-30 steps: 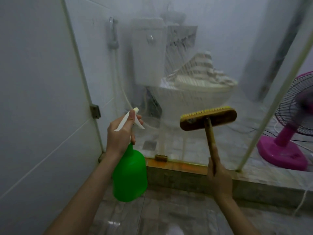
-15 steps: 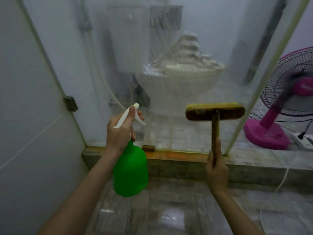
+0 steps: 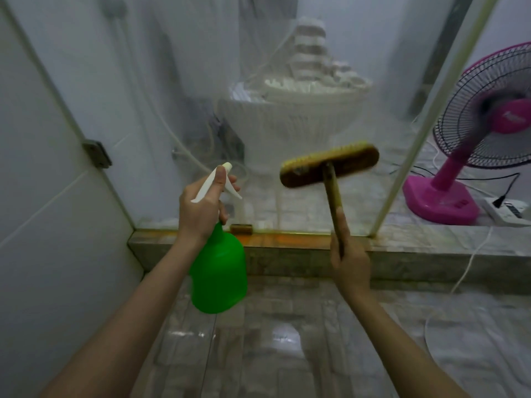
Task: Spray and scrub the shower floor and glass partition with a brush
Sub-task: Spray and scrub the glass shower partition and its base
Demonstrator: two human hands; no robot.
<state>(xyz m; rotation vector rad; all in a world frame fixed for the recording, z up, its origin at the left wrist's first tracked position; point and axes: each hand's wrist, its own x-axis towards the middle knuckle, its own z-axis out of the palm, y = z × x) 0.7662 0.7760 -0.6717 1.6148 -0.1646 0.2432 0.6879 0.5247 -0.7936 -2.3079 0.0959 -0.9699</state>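
Left hand [image 3: 202, 209]: we wrap our fingers round the neck of the green spray bottle [image 3: 219, 274], with the thumb laid up along its white head and a finger at the trigger.
Right hand [image 3: 349, 258]: we grip the low end of the handle of the brush [image 3: 330, 163], forefinger stretched up the wood.
Where the work is: the brush head is raised in front of the lower glass partition [image 3: 178, 81], bristles toward it; we cannot tell whether they touch. The shower floor [image 3: 287, 340] lies under our arms.
Risk, water and power: a pink fan [image 3: 488, 116] and a power strip [image 3: 505, 212] stand just past the partition's edge. Spray aimed wide could drift onto them.
Risk, cord: a white cable [image 3: 471, 262] drops over the curb [image 3: 287, 261] toward the floor, where scrub water could reach it.
Risk, footing: the tiles shine as if wet, so we judge a slip likely if we lean in.
Risk, glass: a hard knock with the wooden head could chip the pane.
Bottle contents: the plastic is opaque, so we cannot tell how full it is.
Toilet [image 3: 293, 116] behind the glass: something striped sits on it, but it is too blurred to name.
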